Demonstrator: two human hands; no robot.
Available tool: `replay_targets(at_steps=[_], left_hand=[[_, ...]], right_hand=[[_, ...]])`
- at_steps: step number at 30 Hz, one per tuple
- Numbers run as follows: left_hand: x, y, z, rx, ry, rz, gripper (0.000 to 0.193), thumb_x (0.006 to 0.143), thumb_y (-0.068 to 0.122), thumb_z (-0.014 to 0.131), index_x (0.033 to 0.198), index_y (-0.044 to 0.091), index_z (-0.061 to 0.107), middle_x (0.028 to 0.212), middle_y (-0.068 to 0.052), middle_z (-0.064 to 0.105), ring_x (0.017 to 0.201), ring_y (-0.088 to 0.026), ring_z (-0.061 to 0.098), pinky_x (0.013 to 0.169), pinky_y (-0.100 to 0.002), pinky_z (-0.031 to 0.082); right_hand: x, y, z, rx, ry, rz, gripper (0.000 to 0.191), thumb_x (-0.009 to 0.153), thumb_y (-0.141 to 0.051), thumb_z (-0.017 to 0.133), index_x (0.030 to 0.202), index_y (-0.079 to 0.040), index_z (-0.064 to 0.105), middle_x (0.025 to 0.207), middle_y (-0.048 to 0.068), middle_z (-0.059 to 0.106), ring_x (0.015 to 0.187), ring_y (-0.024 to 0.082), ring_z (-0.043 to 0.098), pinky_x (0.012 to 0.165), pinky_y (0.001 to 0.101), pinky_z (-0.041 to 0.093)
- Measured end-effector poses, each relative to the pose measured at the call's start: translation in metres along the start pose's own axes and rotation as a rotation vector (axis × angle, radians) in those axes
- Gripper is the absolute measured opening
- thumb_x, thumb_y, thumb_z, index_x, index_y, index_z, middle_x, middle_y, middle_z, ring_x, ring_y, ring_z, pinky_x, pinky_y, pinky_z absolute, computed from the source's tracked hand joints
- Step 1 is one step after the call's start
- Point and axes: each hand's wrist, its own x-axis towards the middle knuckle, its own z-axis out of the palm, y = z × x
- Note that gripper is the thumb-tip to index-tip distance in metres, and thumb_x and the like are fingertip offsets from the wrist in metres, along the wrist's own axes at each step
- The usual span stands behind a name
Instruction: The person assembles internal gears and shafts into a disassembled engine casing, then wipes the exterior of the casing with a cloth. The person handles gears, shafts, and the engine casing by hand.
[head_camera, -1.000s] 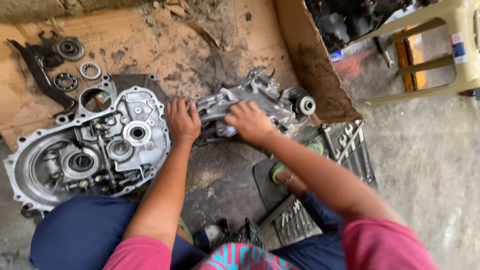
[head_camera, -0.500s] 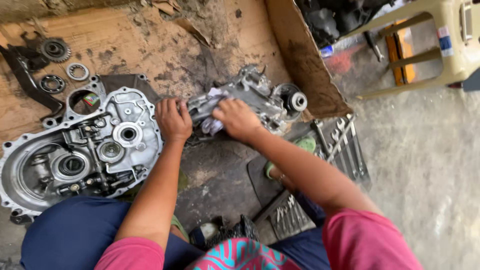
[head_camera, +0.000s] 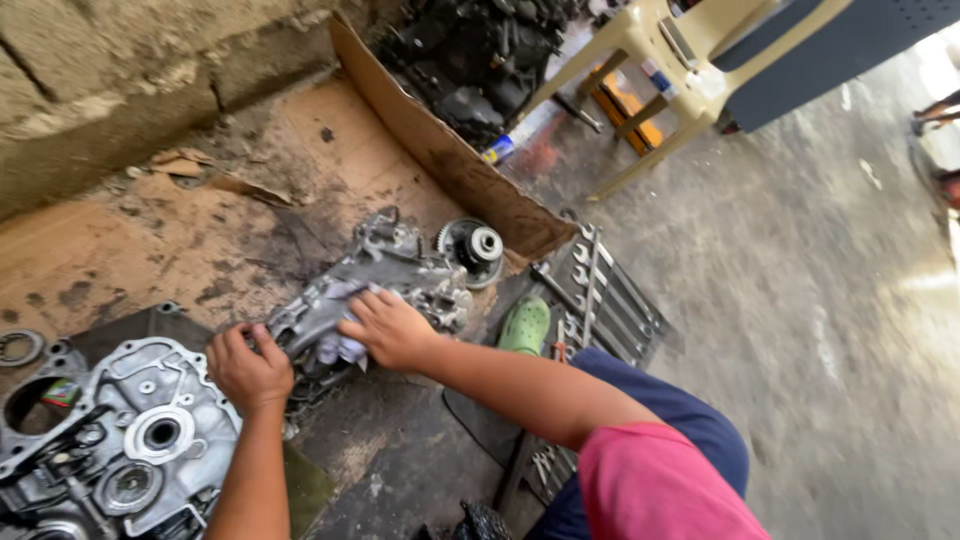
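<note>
two hands are down on a small aluminium housing (head_camera: 385, 275), a grimy cast piece lying on oil-stained cardboard (head_camera: 150, 240) spread over the floor. the right hand (head_camera: 390, 328) lies flat with fingers spread, pressing a pale rag (head_camera: 338, 345) against the casting's near face; it has nothing else in its grip. the left hand (head_camera: 248, 365) is curled round the housing's lower left end, fingers closed on the edge, bracing it. just beside that hand, at the lower left, sits a much larger gearbox case (head_camera: 120, 440) with its round bores facing up, touching or nearly touching the smaller piece; i cannot tell which. a geared hub (head_camera: 472, 245) stands at the small housing's far end, against the cardboard's raised flap. to the right, near the person's knee, a roll of combination wrenches (head_camera: 600, 295) lies open, with a green clog (head_camera: 525, 325) beside it. a plastic chair (head_camera: 690, 70) stands well apart. to my eye the wiping-down of the casting is the step in hand. going on would call for steady pressure from the bracing hand while the rag works into the ribs and recesses.
</note>
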Motion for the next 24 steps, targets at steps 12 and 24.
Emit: replay_targets(at_steps=[12, 24], left_hand=[[0.02, 0.007, -0.007, -0.026, 0.043, -0.016, 0.024, 0.101, 0.026, 0.058, 0.103, 0.003, 0.064, 0.103, -0.018, 0.065, 0.102, -0.041, 0.059, 0.092, -0.051, 0.045], [0.01, 0.0, 0.0, -0.037, 0.026, -0.011, 0.026, 0.105, 0.028, 0.058, 0.104, 0.003, 0.063, 0.104, -0.019, 0.064, 0.102, -0.043, 0.058, 0.091, -0.052, 0.044]], right_hand=[[0.068, -0.015, 0.015, 0.169, -0.063, 0.266, 0.034, 0.083, -0.024, 0.058, 0.113, -0.009, 0.057, 0.109, 0.016, 0.058, 0.107, 0.035, 0.055, 0.095, 0.0452, 0.041], [0.054, -0.016, 0.032, 0.226, -0.085, 0.299, 0.045, 0.083, -0.029, 0.061, 0.124, -0.01, 0.058, 0.113, 0.016, 0.059, 0.113, 0.035, 0.054, 0.095, 0.0448, 0.041]])
